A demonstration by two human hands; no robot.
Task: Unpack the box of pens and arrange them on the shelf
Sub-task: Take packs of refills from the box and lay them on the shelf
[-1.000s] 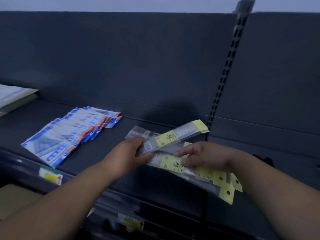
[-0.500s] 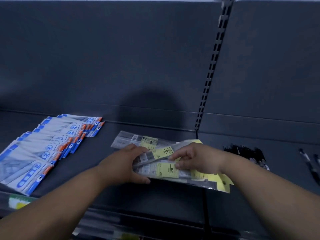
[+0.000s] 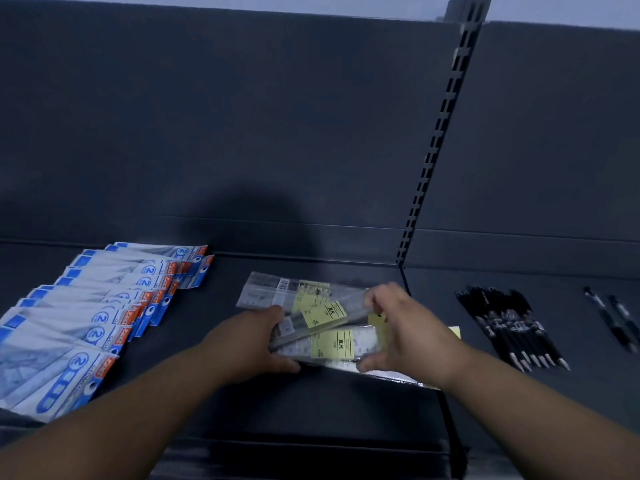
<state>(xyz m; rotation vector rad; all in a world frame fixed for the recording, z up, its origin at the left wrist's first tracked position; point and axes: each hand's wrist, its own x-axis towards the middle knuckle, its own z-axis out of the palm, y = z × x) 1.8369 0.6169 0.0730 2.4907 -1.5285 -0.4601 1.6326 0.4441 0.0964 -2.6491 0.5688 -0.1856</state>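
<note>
A loose stack of clear packets with yellow labels [image 3: 327,318] lies on the dark shelf [image 3: 311,407] in the middle. My left hand [image 3: 252,341] grips the stack's left end, thumb underneath at the front. My right hand [image 3: 405,327] clamps the right end between fingers above and thumb below. One packet sits tilted on top of the pile. Black pens [image 3: 509,323] lie side by side on the shelf to the right, with two more pens [image 3: 613,320] farther right.
Blue, white and orange packets [image 3: 93,317] are fanned out in overlapping rows on the left of the shelf. A slotted upright [image 3: 436,140] splits the dark back panel above my right hand. The shelf's front edge runs along the bottom.
The stack has been drawn together and squared up between both hands; my right hand has shifted from on top to clamping its right end. The view has tilted, bringing the black pens fully into sight.
</note>
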